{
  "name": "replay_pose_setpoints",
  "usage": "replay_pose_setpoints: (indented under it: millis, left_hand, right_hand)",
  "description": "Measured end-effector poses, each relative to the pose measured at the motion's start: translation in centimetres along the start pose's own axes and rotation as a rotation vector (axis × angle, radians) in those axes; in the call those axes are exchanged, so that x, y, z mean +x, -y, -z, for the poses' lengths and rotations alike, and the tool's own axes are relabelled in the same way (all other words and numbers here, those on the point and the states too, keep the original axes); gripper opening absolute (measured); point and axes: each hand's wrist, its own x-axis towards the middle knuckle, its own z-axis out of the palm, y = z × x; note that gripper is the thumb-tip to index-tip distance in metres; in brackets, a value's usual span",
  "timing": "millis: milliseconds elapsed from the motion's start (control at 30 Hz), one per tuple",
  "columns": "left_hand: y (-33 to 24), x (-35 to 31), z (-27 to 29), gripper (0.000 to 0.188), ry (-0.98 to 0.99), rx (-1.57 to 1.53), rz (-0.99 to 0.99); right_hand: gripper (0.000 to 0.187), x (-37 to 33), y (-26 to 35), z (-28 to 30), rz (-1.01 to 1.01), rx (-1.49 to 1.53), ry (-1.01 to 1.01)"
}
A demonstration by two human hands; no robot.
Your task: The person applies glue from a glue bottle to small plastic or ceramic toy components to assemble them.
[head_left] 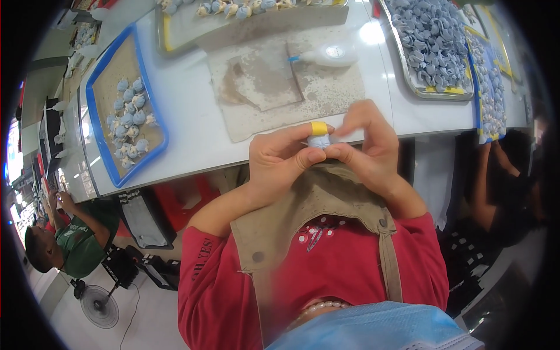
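Both hands meet at the near edge of the table, pinching one small pale blue-grey piece between them. The left hand curls in from the left with thumb and forefinger pressed onto the piece; its forefinger wears a band of yellow tape near the tip. The right hand closes on the same piece from the right, thumb against its lower side and fingers arched over the top. What the piece is exactly cannot be told; it is mostly covered by the fingers.

Just beyond the hands lies a stained grey work mat on the white table, with a smaller grey sheet on top of it. At the mat's far edge a white squeeze bottle with a blue nozzle lies on its side, the nozzle to the left.

To the left sits a blue-rimmed tray lined in brown, holding a loose cluster of small blue-grey pieces. On the right a metal tray is heaped with many more of the same, and beside it stands another blue-edged tray. A yellow-edged tray runs along the far side.

Beneath the hands hangs a tan apron over a red shirt. At the lower left a person in a green shirt sits near a floor fan.
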Motion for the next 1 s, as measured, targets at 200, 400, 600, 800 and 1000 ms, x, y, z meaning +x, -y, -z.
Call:
replay_pose_setpoints:
  millis: [200, 400, 600, 800, 1000]
  left_hand:
    - [0.2, 0.3, -0.6, 0.034, 0.007, -0.165, -0.067]
    - [-0.1, 0.1, -0.5, 0.030, 0.022, 0.106, -0.081]
    - [-0.6, 0.5, -0.5, 0.029, 0.165, 0.344, -0.199]
    - [-2.3, 0.3, -0.5, 0.028, 0.165, 0.455, -0.210]
    - [-3.3, -0.2, 0.9, 0.025, -0.012, 0.377, -0.082]
  right_hand:
    - [0.046, 0.5, 0.0, 0.4, -0.181, 0.489, 0.226]
    - [0.041, 0.0, 0.3, 0.6, -0.337, 0.599, 0.249]
    - [0.033, -0.4, -0.5, 1.2, -0.168, 0.601, 0.287]
    - [0.030, 0.0, -0.6, 0.9, -0.230, 0.639, 0.273]
    - [0.032, 1.2, 0.1, -2.2, -0.277, 0.733, 0.230]
